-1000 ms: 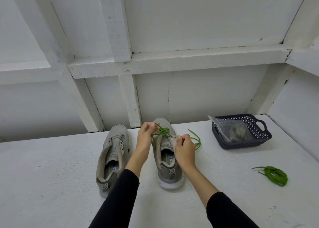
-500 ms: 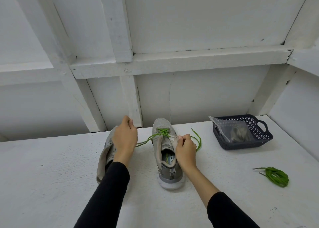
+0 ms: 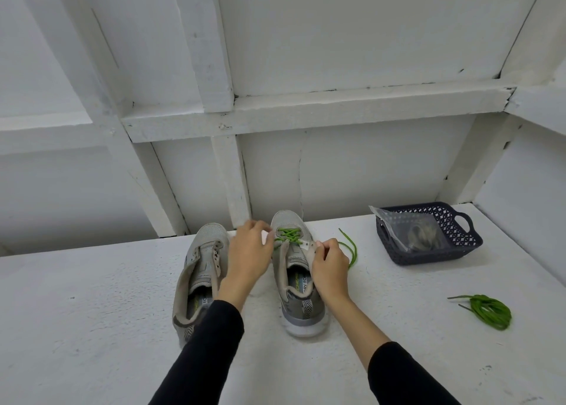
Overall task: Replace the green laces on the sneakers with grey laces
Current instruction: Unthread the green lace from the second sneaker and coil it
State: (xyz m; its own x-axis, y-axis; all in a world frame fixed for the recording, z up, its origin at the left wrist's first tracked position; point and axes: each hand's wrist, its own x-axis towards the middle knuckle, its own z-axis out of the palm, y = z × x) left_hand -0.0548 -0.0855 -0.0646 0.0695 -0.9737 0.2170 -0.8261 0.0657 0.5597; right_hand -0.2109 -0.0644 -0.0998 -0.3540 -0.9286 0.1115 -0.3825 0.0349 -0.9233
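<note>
Right hand [image 3: 329, 266] pinches the right-side eyelet flap of the right sneaker [image 3: 298, 277], thumb and forefinger curled on the edge of the upper and steadying it. Left hand [image 3: 249, 256] sits between the two shoes with its fingers curled at the left side of the same lacing; it looks to be gripping a strand of the green lace [image 3: 288, 235], though the strand itself is blurred at the fingertips, so that grip is a judgement rather than something plainly shown. That lace now crosses only the eyelets nearest the toe, and one freed end trails over the tabletop [image 3: 92, 328] just to the right of the shoe. The upper eyelets stand bare, so this shoe is partly unlaced.

Beside it, the left sneaker [image 3: 199, 279] has no lace at all, its tongue and eyelets open. Well off to the right lies a loose green bundle [image 3: 487, 311], most likely the lace from that shoe. Further back on the right, a dark basket [image 3: 459, 248] holds a clear plastic bag [image 3: 410, 231] with something greyish inside, probably the grey laces, not yet taken out.

By this reckoning the removal is well past half: one shoe stripped, the other down to its last crossings. Everything to do with the grey laces remains, opening the bag and threading both shoes.
</note>
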